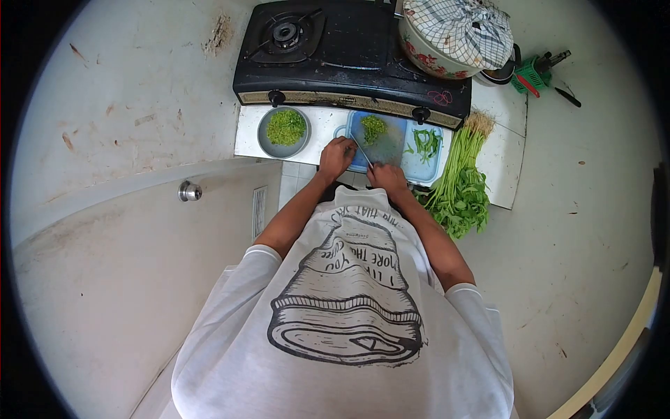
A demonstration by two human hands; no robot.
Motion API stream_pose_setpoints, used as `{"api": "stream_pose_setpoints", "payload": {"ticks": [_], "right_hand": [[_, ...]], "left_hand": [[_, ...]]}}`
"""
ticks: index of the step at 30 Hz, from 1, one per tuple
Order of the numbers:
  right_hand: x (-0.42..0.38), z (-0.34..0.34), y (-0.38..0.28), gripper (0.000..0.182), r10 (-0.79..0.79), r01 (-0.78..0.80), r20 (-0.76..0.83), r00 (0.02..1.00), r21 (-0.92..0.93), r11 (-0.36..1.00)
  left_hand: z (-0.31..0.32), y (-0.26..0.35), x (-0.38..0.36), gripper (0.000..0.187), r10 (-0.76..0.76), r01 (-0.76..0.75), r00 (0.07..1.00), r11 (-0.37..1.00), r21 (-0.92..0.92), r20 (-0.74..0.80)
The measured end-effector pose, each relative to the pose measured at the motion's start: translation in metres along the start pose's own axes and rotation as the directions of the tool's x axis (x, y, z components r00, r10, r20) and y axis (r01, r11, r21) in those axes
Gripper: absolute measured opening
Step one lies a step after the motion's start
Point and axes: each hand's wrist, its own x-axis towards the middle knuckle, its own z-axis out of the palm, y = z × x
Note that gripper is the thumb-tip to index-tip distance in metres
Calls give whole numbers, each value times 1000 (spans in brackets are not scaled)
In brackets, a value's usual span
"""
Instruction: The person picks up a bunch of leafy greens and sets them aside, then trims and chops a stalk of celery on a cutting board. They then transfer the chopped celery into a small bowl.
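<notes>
My right hand (388,178) is closed around the handle of a knife (362,151), whose thin blade slants up and left over a blue cutting board (359,162). My left hand (337,157) is at the board's left edge, fingers curled close by the blade tip; whatever they pinch is hidden. A small heap of finely chopped greens (374,128) lies on the board's upper part. To its right, cut leafy pieces (426,144) rest on a light blue tray (421,171). Left of the board, a grey bowl (264,145) holds more chopped greens (285,128).
A bunch of leafy stalks with roots (464,171) lies across the white counter's (504,160) right side. Behind stands a black gas stove (349,63) bearing a cloth-covered floral pot (433,56). A green basket (534,75) with utensils is at the far right.
</notes>
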Motion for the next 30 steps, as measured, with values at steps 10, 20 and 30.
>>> {"api": "stream_pose_setpoints", "payload": {"ticks": [10, 20, 30], "right_hand": [[12, 13, 3, 44, -21, 20, -20, 1000, -24, 1000], [0, -1, -3, 46, 31, -31, -9, 999, 10, 999], [9, 7, -6, 46, 46, -47, 36, 998, 45, 998]], "left_hand": [[4, -5, 2, 10, 10, -10, 1000, 1000, 20, -10], [0, 0, 1, 9, 24, -24, 999, 1000, -14, -28], [-1, 0, -3, 8, 69, -67, 997, 996, 59, -35]]}}
